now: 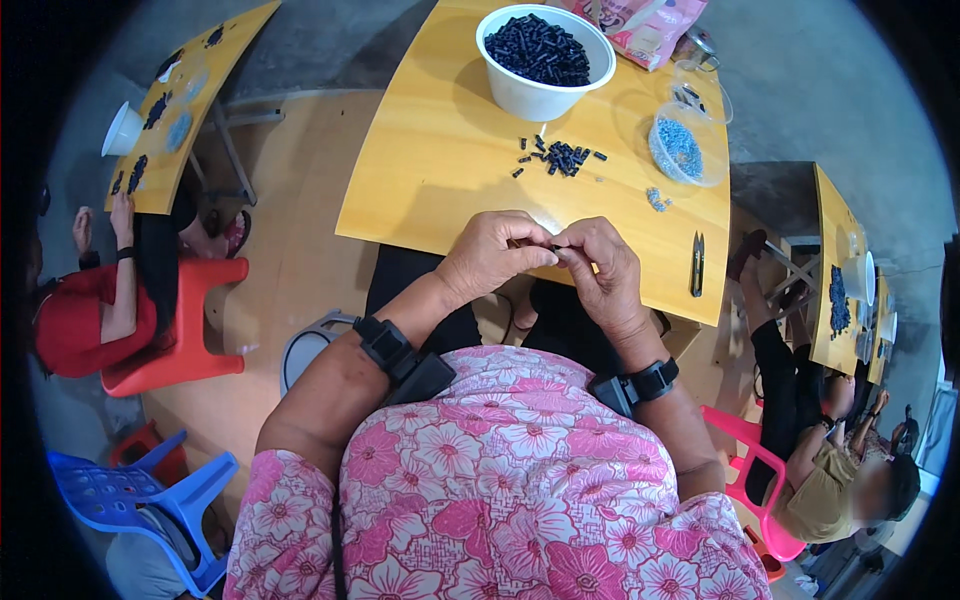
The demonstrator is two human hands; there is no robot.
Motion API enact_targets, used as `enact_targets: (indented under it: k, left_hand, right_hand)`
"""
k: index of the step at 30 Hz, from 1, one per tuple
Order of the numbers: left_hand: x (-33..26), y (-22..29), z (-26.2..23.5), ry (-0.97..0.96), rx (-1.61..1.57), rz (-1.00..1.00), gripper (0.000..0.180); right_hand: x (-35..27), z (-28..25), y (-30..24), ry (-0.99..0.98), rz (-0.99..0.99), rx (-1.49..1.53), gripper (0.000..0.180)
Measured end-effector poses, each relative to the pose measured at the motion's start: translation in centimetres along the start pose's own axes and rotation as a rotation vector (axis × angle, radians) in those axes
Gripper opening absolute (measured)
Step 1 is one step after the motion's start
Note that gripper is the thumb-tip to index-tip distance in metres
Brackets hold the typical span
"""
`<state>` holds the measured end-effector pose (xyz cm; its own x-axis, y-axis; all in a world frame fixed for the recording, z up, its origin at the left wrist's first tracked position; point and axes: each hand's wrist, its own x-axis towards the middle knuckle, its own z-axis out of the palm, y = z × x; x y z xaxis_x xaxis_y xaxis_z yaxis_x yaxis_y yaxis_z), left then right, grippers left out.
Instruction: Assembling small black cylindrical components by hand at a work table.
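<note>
At the centre of the frame the left hand (492,255) and the right hand (600,268) meet fingertip to fingertip over the near edge of a yellow table (440,170); between them a small dark piece (553,247) is pinched, most of it hidden by the fingers, so its shape is hard to make out; both hands are curled closed around it, and whether each grips it alone cannot be told. Just above, on the table, lies a loose heap of small black beads (560,157); beyond it, at the top centre, stands a white bowl (540,95) full of the same black pieces; to the right a clear round container (690,150) holds pale blue beads, with a few spilled beside it; a second clear dish behind it is partly cut off by a pink packet (645,25) that runs out of the top edge. Near the right edge of the table lies a small dark clipper (697,265). Each wrist carries a black band; the flowered pink blouse (500,480) fills the lower frame and hides the lap. In the upper left another person in red sits on a red stool (190,320) at a second yellow table; at the lower right a further person sits on a pink chair (750,450).
</note>
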<state>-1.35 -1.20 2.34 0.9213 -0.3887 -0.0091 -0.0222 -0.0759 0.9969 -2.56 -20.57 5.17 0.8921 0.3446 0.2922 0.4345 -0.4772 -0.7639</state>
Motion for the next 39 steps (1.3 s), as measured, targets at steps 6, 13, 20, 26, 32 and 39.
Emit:
enact_targets:
  k: [6, 13, 20, 26, 32, 39]
  left_hand:
    - [1.2, -0.2, 0.1, 0.043, 0.051, 0.000, 0.008]
    - [1.8, -2.0, -0.6, 0.055, 0.132, 0.017, 0.008]
    - [1.8, -2.0, -0.5, 0.077, 0.177, 0.051, 0.008]
    - [1.8, -1.5, -0.6, 0.075, 0.174, 0.041, 0.008]
    - [1.8, -1.9, -0.6, 0.084, 0.231, 0.102, 0.007]
    - [1.6, -1.8, -0.5, 0.095, 0.241, 0.090, 0.008]
  right_hand:
    - [0.2, 0.3, 1.2, 0.077, -0.028, -0.027, 0.016]
    - [1.3, -0.2, 3.8, 0.172, 0.084, -0.017, 0.011]
    - [4.1, -2.1, 8.2, 0.250, 0.233, -0.253, 0.008]
    - [4.8, -1.8, 9.0, 0.232, 0.215, -0.338, 0.006]
    - [5.1, -1.8, 8.9, 0.209, 0.196, -0.404, 0.006]
    - [4.7, -1.4, 9.0, 0.141, 0.113, -0.586, 0.007]
